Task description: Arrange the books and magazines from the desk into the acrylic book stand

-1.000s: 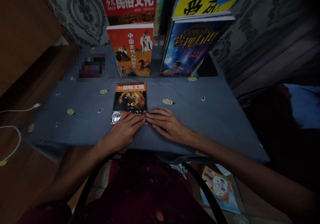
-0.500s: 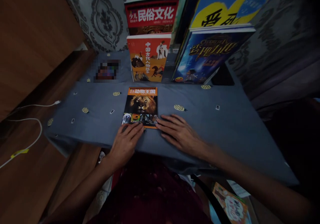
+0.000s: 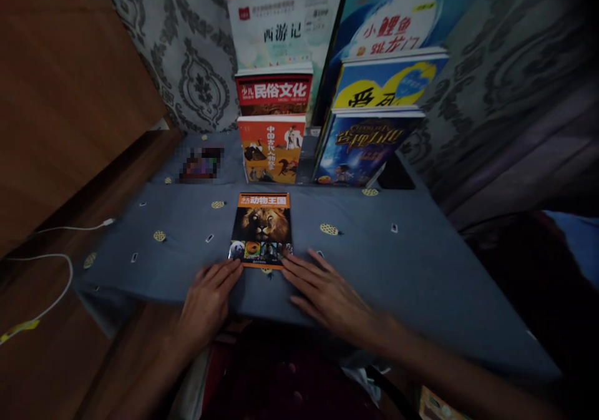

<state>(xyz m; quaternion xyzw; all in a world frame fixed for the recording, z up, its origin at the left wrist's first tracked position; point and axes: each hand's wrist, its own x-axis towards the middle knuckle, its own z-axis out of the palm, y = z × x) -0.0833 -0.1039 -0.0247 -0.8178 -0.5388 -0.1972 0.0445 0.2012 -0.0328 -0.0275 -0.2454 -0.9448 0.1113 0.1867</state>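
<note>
A small book (image 3: 261, 226) with a lion on its cover and an orange border lies flat on the blue-grey tablecloth (image 3: 365, 264). At the book's lower left corner rests my left hand (image 3: 213, 292), palm down with its fingers stretched out. My right hand (image 3: 327, 292) lies with fingers spread, its fingertips touching the lower right corner. Neither hand grips the book. Behind it stands an orange book (image 3: 271, 151) with painted figures, and to the right a dark blue book (image 3: 358, 148) leans back.
More books stand in tiers behind, including a red one (image 3: 274, 92), a pale one (image 3: 285, 27) and a blue-and-yellow one (image 3: 384, 83). A dark flat object (image 3: 397, 173) lies at the back right. A white cable (image 3: 70, 283) runs along the left. A patterned curtain (image 3: 201, 77) hangs behind the table.
The view has tilted up, showing more of the upper books. My left hand has shifted left along the book's lower edge; my right hand stays at the right corner.
</note>
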